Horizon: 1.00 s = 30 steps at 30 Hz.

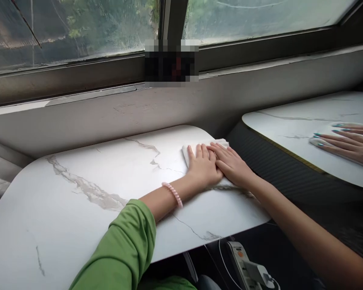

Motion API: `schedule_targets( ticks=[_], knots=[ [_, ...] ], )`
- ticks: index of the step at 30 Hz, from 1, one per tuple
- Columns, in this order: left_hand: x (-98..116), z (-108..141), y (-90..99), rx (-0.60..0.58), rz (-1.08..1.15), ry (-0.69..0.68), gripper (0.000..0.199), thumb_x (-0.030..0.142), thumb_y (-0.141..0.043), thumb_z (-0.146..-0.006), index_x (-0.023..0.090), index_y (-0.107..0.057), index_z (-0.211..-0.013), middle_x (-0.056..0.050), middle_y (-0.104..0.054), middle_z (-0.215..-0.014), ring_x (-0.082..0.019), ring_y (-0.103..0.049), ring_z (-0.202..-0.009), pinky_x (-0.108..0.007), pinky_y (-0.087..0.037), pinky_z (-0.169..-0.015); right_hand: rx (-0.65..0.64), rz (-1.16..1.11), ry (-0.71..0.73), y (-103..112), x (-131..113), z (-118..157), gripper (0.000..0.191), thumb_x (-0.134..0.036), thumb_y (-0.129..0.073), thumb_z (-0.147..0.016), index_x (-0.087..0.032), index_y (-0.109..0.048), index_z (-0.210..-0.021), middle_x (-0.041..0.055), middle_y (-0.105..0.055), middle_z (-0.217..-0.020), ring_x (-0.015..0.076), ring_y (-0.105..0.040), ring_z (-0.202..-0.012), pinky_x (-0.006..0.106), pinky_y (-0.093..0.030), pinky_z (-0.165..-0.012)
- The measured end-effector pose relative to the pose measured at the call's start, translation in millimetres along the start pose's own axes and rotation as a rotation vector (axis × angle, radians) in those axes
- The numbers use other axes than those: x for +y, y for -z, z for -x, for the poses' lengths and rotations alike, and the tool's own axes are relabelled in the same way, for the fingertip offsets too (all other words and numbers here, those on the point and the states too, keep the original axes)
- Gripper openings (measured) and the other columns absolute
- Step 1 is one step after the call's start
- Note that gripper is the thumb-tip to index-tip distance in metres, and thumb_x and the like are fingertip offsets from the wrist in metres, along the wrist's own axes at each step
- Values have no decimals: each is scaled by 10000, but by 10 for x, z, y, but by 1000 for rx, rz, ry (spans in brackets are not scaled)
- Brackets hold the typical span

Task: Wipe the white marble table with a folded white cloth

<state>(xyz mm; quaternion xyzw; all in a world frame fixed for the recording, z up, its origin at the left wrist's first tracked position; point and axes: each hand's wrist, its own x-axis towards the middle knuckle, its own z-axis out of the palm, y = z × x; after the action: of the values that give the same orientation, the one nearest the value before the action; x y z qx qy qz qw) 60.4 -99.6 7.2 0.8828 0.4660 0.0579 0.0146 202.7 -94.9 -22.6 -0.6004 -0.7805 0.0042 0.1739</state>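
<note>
A folded white cloth (186,155) lies near the right end of a white marbled table (115,161). My left hand (203,165), with a pink beaded bracelet at the wrist, rests flat on the cloth with its fingers spread. Close against it, my right hand (231,164) also lies flat on the cloth, its fingertips touching the left hand's fingers. Most of the cloth's middle is hidden beneath both hands.
Another person's hand (351,143) rests on a cloth on a second marbled table (278,121) at the right. A power strip (240,262) with cables is below the near table edge. Windows and a wall run behind.
</note>
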Motion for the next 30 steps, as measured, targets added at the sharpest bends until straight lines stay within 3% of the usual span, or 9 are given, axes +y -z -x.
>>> schedule_targets(
  ticks=[4,7,15,19,22,30],
  knots=[
    [337,404,79,-51,11,-80,654,394,-252,-916,20,-257,-1454,-186,-244,-1527,-340,-164,-1418,-601,-92,-1131,28,5,11,106,-52,648,559,-269,-229,-894,-222,-346,-1438,85,-421,-1467,232,-354,-1363,497,-280,-1114],
    [478,617,114,-78,17,-113,675,408,-264,-911,5,-262,-1452,-205,-231,-1526,-355,-158,-1417,-594,-117,-1137,44,4,16,152,-121,949,586,-257,-249,-879,-257,-297,-1463,69,-407,-1477,237,-348,-1366,504,-273,-1118],
    [468,693,73,-40,29,-126,680,403,-243,-915,-10,-246,-1455,-198,-249,-1521,-341,-171,-1418,-586,-137,-1139,72,27,-19,150,-214,966,624,-223,-267,-834,-253,-312,-1456,77,-464,-1434,252,-391,-1340,523,-312,-1088],
    [329,678,59,-49,40,-154,680,399,-238,-921,-20,-224,-1456,-210,-229,-1525,-340,-154,-1421,-588,-121,-1137,77,59,-12,104,-287,845,624,-219,-273,-827,-225,-332,-1448,88,-487,-1415,252,-407,-1329,506,-325,-1081],
    [107,614,66,-50,36,-135,668,389,-237,-924,-9,-211,-1461,-203,-227,-1527,-326,-152,-1424,-586,-97,-1137,71,63,-10,15,-390,613,575,-215,-257,-836,-195,-421,-1387,93,-489,-1412,243,-401,-1332,491,-320,-1083],
    [-933,98,100,-43,6,-27,608,344,-277,-919,50,-264,-1452,-136,-251,-1536,-229,-172,-1427,-451,-49,-1167,46,16,-62,-298,-818,-594,513,-242,-254,-862,-157,-473,-1318,127,-464,-1427,255,-383,-1336,516,-294,-1075]
  ],
)
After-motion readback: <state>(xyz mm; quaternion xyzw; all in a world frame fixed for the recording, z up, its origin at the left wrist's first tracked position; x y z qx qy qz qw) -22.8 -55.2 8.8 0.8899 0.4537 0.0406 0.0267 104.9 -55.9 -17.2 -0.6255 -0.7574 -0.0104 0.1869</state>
